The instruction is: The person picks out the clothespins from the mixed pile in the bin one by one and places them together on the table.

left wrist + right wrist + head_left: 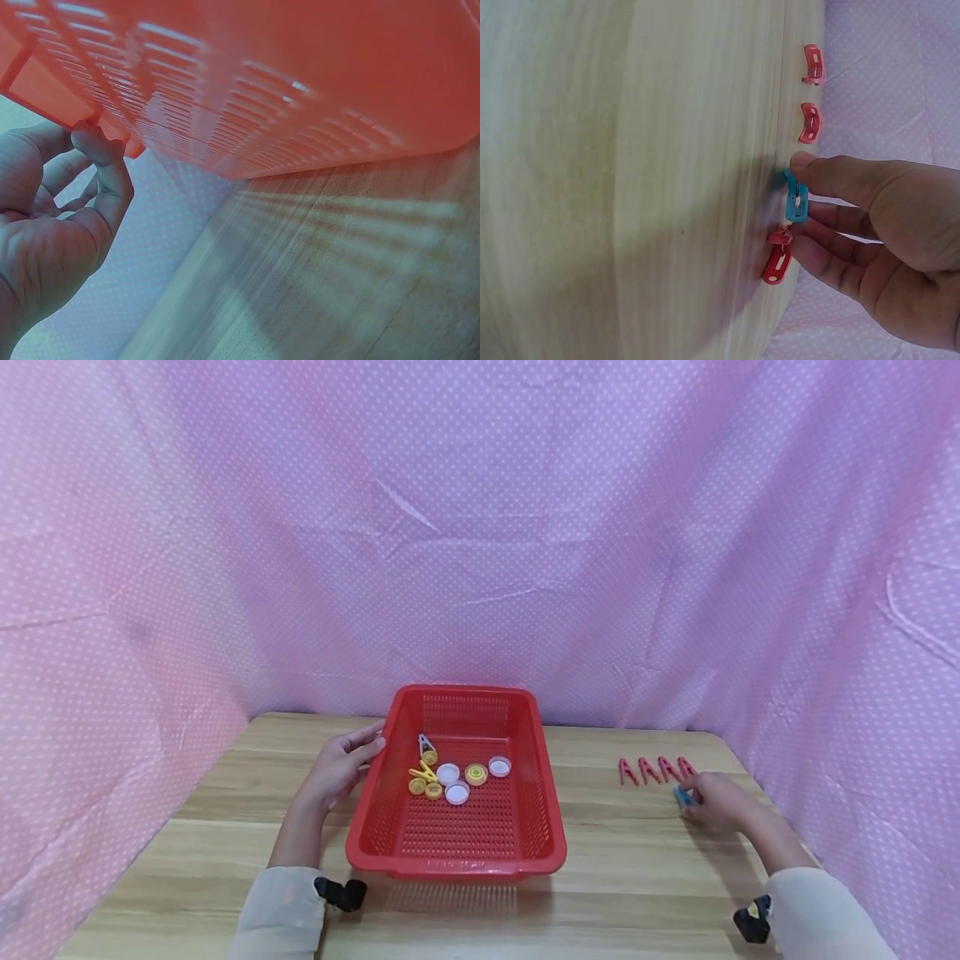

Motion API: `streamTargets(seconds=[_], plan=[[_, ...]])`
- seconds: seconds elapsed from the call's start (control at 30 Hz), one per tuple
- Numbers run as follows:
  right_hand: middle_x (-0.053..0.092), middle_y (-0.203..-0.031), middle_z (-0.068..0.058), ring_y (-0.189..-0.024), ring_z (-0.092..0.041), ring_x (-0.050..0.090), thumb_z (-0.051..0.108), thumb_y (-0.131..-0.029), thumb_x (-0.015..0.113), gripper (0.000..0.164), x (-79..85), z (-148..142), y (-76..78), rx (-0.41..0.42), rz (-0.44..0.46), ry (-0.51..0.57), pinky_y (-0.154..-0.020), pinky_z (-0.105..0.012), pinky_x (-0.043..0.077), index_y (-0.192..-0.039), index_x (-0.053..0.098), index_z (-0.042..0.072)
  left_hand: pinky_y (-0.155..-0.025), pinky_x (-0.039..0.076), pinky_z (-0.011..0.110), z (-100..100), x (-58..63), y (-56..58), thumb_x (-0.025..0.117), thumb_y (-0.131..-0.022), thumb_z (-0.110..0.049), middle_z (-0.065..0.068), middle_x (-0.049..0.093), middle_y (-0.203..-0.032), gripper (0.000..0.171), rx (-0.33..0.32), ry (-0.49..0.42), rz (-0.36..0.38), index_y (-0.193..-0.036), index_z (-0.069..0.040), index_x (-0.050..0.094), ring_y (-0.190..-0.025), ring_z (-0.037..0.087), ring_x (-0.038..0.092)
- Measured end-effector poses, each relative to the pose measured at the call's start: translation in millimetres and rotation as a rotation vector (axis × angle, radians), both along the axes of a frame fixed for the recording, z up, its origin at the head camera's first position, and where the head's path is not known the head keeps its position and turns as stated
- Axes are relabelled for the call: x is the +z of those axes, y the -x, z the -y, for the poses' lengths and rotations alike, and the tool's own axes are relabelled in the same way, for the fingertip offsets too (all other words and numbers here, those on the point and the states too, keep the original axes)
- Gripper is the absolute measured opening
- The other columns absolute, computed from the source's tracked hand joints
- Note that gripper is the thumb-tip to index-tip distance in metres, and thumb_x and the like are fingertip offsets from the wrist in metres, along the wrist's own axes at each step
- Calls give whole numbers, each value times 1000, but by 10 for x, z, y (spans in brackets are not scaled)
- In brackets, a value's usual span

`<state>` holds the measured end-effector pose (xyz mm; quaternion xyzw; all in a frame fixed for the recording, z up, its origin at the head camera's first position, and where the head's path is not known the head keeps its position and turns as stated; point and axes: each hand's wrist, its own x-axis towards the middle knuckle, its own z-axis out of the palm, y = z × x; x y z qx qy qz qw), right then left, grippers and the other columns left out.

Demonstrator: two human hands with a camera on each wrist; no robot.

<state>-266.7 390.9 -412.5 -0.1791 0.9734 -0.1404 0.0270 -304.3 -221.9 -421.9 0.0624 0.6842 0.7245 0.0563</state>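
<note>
A red plastic basket (456, 867) with slotted walls stands mid-table. My left hand (337, 770) grips its left rim; in the left wrist view the thumb and a finger (105, 169) meet at the rim edge. At the right of the table, my right hand (720, 803) pinches a small blue clothespin (797, 201) between thumb and fingers, low over the wood. Several red clothespins (648, 771) stand in a row just beyond it. In the right wrist view one red clothespin (778, 265) lies close by the fingertips.
Inside the basket lie a yellow clothespin (424, 772), a greyish clothespin (424, 745), several yellow round pieces (476, 774) and several white round pieces (457, 792). The wooden table (637, 893) ends at a pink dotted curtain (480, 568) behind and at both sides.
</note>
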Motion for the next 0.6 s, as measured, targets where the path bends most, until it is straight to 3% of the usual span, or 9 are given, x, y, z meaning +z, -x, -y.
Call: streamTargets(seconds=[0.37,0.6], plan=[[51,-68,1,-62,-14,46,4,-86,77,32,-10,0,0,-79,53,13,-56,-28,39,-113,69,-11,-87,60,36,17,-21,11,61,-104,-18,19,57,-140,55,-8,8,-12,-155,-6,44,-105,16,69],[53,-69,3,-63,-12,46,6,-82,79,36,6,-22,11,-50,1,-2,-57,-28,41,-112,69,-11,-86,61,36,9,-18,9,61,-104,-17,20,58,-139,53,-2,6,-18,-154,-5,45,-103,16,70]])
